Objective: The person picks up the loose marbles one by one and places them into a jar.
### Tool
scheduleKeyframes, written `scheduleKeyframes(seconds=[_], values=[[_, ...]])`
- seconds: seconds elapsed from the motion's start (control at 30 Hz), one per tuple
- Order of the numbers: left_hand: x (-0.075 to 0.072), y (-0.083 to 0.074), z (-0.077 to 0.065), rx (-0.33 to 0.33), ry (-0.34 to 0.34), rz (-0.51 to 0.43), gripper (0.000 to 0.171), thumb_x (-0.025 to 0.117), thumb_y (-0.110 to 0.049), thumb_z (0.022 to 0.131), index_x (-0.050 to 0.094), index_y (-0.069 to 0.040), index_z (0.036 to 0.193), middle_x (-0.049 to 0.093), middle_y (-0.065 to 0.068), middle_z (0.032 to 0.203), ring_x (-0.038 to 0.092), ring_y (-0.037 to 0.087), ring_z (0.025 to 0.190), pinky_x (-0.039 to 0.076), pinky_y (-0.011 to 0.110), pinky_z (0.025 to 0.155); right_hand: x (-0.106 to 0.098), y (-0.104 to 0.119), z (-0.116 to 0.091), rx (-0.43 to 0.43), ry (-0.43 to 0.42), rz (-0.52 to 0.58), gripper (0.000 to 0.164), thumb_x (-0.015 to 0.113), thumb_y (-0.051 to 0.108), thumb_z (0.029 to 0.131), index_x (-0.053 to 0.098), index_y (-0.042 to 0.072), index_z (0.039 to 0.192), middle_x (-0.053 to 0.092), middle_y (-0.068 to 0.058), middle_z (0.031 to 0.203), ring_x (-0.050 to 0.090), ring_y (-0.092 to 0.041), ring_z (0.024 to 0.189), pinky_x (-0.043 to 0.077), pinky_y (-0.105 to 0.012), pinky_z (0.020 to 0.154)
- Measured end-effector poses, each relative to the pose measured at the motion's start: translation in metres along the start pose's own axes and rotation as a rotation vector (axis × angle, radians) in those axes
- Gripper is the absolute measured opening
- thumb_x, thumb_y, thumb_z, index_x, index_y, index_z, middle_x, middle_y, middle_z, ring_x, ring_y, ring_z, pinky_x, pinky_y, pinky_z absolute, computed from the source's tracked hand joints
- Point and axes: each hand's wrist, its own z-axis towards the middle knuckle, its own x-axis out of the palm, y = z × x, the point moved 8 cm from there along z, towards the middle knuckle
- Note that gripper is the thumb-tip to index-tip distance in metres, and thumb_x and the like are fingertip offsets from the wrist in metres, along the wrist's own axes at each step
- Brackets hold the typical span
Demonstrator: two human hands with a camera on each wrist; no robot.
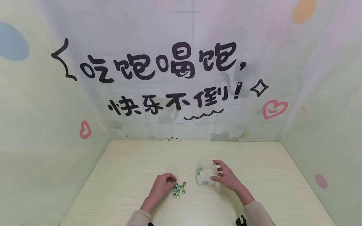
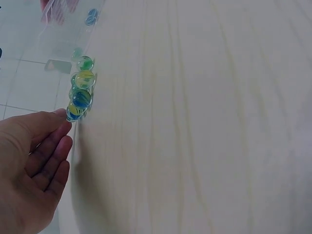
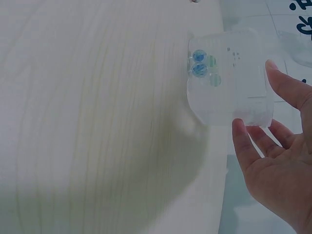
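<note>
Loose glass marbles [image 1: 178, 191], clear with green, blue and yellow swirls and one brownish, lie in a small cluster on the table. My left hand [image 1: 163, 185] is at the cluster's upper left edge, with thumb and fingertips bent together on a blue marble [image 2: 74, 113]. Just right of the cluster is a clear plastic container [image 1: 200, 180] with several green and blue marbles [image 3: 199, 69] inside. My right hand [image 1: 226, 177] grips its right side, thumb and fingers at opposite edges. In the right wrist view, that hand [image 3: 280, 170] holds the container from its outer side.
The pale wood-grain table [image 1: 127, 157] spreads around both hands. Printed wall panels [image 1: 158, 28] with dark lettering stand behind it and at both sides. Dark items [image 1: 241, 220] show near the right cuff at the lower edge.
</note>
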Motion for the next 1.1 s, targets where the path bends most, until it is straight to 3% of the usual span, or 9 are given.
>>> scheduleKeyframes(seconds=[0.6, 1.1], values=[[0.0046, -0.0025, 0.0032, 0.034, 0.019, 0.006, 0.011, 0.077, -0.009, 0.083, 0.072, -0.014, 0.092, 0.072, -0.004, 0.086, 0.064, 0.008, 0.081, 0.054, 0.026, 0.077, -0.0007, 0.0023, -0.0019, 0.015, -0.004, -0.001, 0.069, 0.075, 0.008, 0.087, 0.04, 0.0, 0.146, 0.047, -0.02, 0.143, 0.053, -0.035, 0.119, 0.051, -0.047, 0.1], [0.007, -0.0012, 0.0049, 0.009, 0.022, 0.019, 0.011, 0.076, -0.01, 0.084, 0.073, -0.016, 0.093, 0.07, -0.007, 0.086, 0.061, 0.006, 0.08, 0.053, 0.024, 0.075, -0.0008, 0.0029, -0.002, 0.019, 0.0, 0.013, 0.069, 0.075, 0.007, 0.087, 0.039, 0.001, 0.146, 0.047, -0.02, 0.144, 0.054, -0.035, 0.119, 0.052, -0.045, 0.097]])
